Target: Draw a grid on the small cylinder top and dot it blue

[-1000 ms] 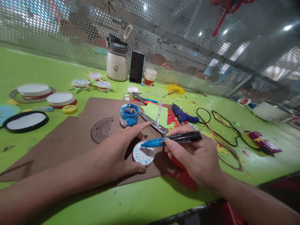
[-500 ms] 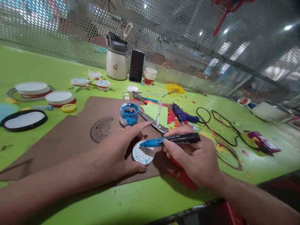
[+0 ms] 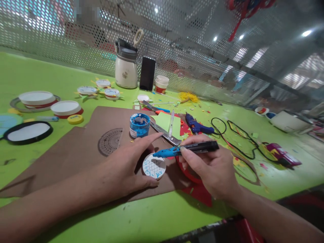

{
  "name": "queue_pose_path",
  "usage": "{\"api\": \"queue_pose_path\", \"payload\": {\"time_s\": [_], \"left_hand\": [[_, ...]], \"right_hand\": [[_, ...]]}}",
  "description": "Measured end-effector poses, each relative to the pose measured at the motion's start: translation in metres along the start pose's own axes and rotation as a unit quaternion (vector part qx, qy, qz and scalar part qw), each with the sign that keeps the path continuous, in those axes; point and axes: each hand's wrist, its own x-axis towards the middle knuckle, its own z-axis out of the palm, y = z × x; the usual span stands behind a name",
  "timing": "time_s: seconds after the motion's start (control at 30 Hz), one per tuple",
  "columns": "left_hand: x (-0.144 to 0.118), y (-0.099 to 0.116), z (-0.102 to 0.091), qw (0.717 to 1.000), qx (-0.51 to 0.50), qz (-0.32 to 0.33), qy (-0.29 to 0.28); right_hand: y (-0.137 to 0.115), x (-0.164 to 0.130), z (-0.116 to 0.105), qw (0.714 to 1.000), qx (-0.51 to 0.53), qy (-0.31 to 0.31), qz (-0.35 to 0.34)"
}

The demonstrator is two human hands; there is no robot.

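Note:
A small white disc (image 3: 154, 166), marked with a dark line grid and blue specks near its edge, lies on brown cardboard (image 3: 83, 141). My left hand (image 3: 135, 163) curls around its left side, thumb at the near edge and other fingers at the far edge, the index stretched out above. Between the thumb and fingers of my right hand (image 3: 207, 165) is a marker (image 3: 187, 149) with a black barrel and blue-smeared front. Its tip points left, at the disc's upper edge; whether it touches I cannot tell. A jar of blue paint (image 3: 139, 125) stands just beyond.
Scissors (image 3: 165, 133), a white pen (image 3: 171, 123) and a blue glue gun (image 3: 198, 125) lie behind my right hand. A protractor (image 3: 110, 141) rests on the cardboard. White lids (image 3: 66, 108) sit left; a bottle (image 3: 126, 69) and a phone (image 3: 147, 73) stand against the mesh.
The marker and my right hand have shifted slightly right, the tip now at the disc's upper edge. My left hand stays around the disc. The view has tilted a little.

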Motion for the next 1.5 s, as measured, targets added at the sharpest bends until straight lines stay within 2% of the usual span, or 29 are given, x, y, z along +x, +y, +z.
{"api": "queue_pose_path", "payload": {"time_s": [0.13, 0.3, 0.37, 0.47, 0.6, 0.7, 0.8, 1.0, 1.23, 1.33, 1.4, 1.5], "left_hand": [[0.001, 0.002, 0.001, 1.000, 0.017, -0.003, 0.017], [-0.002, 0.007, -0.001, 1.000, 0.019, -0.016, 0.004], [-0.003, 0.010, -0.003, 1.000, 0.015, -0.013, 0.001], [-0.005, 0.013, -0.006, 1.000, 0.009, -0.005, -0.002], [-0.002, 0.011, -0.008, 1.000, 0.003, 0.020, -0.018], [0.000, 0.008, -0.006, 1.000, 0.004, 0.008, -0.020], [0.000, 0.007, -0.005, 1.000, 0.014, 0.001, -0.014], [0.002, 0.012, -0.007, 1.000, -0.002, -0.008, -0.020], [0.009, 0.015, -0.017, 1.000, 0.018, -0.019, 0.007], [0.009, 0.011, -0.021, 0.999, 0.043, -0.008, 0.000], [0.009, 0.008, -0.022, 0.999, 0.054, 0.003, 0.001], [0.010, 0.003, -0.021, 0.999, 0.046, -0.003, 0.011]], "right_hand": [[-0.005, 0.008, -0.006, 0.999, 0.036, 0.001, -0.001], [-0.024, 0.034, -0.013, 0.998, 0.028, -0.048, -0.023], [-0.031, 0.051, -0.009, 0.997, 0.033, -0.072, -0.006], [-0.034, 0.078, 0.006, 0.991, 0.062, -0.113, 0.027], [-0.021, 0.108, 0.038, 0.989, 0.024, -0.138, 0.048], [-0.007, 0.120, 0.059, 0.987, -0.012, -0.154, 0.049], [0.003, 0.127, 0.069, 0.981, -0.045, -0.180, 0.047], [0.004, 0.133, 0.061, 0.969, -0.044, -0.238, 0.038], [-0.014, 0.139, 0.052, 0.948, -0.016, -0.315, 0.043], [-0.021, 0.144, 0.051, 0.935, 0.001, -0.350, 0.056], [-0.022, 0.148, 0.051, 0.931, 0.030, -0.353, 0.084], [-0.016, 0.153, 0.053, 0.936, 0.069, -0.322, 0.121]]}}
